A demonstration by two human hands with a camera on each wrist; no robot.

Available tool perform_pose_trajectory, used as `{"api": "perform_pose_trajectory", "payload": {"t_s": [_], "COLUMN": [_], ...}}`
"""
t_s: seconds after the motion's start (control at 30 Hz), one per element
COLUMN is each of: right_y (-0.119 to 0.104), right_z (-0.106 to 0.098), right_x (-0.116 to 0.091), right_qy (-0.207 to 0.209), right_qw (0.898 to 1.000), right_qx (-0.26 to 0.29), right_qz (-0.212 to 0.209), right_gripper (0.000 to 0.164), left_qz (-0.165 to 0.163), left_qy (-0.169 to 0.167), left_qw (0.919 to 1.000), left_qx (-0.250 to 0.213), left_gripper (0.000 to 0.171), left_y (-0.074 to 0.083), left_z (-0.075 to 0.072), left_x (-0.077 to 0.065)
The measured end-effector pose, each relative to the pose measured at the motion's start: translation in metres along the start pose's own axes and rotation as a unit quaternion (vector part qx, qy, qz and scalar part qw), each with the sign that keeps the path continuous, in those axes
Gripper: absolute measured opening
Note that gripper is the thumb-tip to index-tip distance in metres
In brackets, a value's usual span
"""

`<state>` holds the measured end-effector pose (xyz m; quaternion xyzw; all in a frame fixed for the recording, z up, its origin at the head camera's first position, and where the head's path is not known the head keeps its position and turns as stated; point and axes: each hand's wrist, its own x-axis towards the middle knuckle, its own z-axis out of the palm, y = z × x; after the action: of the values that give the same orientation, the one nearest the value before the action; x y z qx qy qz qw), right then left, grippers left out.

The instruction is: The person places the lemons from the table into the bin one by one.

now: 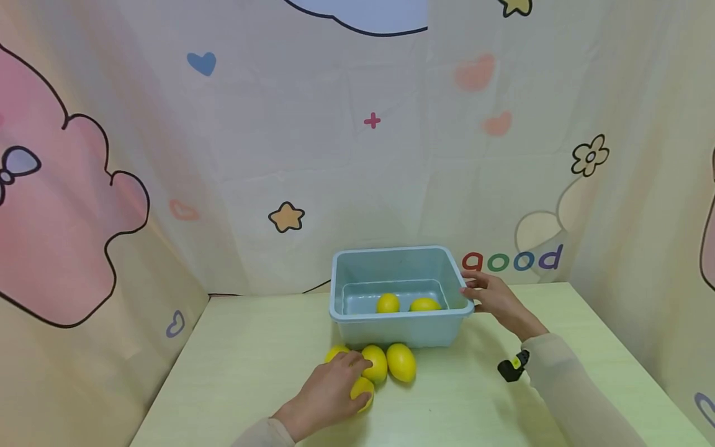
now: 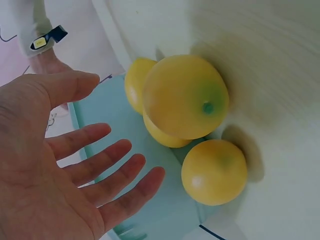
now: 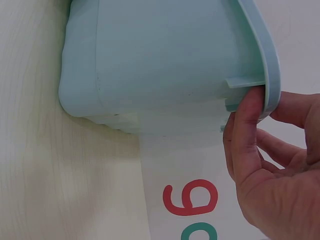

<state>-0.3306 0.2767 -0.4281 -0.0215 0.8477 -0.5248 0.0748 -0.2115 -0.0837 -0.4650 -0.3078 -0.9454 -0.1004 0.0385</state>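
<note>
A light blue plastic bin (image 1: 402, 332) stands toward the back of the table, with two yellow lemons inside, one round-looking (image 1: 388, 303) and one lying sideways (image 1: 426, 304). My right hand (image 1: 497, 303) grips the bin's right rim, thumb on one side and fingers curled under the lip in the right wrist view. In front of the bin several lemons lie together, including one at the right end (image 1: 401, 362) and a nearer one (image 1: 362, 392). Over them hovers my left hand (image 1: 326, 388), its fingers spread and nothing in its palm in the left wrist view.
The pale wooden table (image 1: 234, 366) meets a printed curtain (image 1: 313, 155) at the back, right behind the bin. More curtain hangs along both sides. A small black device (image 1: 512, 366) is strapped to the right wrist.
</note>
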Motion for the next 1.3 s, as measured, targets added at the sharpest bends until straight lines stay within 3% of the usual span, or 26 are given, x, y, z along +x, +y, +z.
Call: {"api": "perform_pose_trajectory", "payload": {"t_s": [0.47, 0.77, 0.93, 1.3], "right_y": [-0.002, -0.004, -0.004, 0.000], "right_z": [-0.002, -0.001, 0.000, 0.000], "right_x": [0.001, 0.000, -0.001, 0.001], "right_qy": [0.005, 0.010, 0.009, 0.010], "right_qw": [1.000, 1.000, 1.000, 1.000], "right_qx": [-0.007, -0.004, 0.000, -0.001], "right_qz": [-0.004, -0.001, 0.008, 0.003], "right_gripper": [0.062, 0.063, 0.063, 0.062], "left_qz": [0.016, 0.045, 0.044, -0.003], "left_qy": [-0.025, -0.021, -0.067, -0.167], "left_qw": [0.9996, 0.9986, 0.9967, 0.9857], "left_qx": [0.004, 0.019, -0.008, -0.020], "left_gripper": [0.042, 0.039, 0.045, 0.053], "left_y": [-0.009, -0.011, -0.010, -0.004], "left_z": [0.018, 0.026, 0.029, 0.033], "left_x": [0.002, -0.001, -0.003, -0.006]}}
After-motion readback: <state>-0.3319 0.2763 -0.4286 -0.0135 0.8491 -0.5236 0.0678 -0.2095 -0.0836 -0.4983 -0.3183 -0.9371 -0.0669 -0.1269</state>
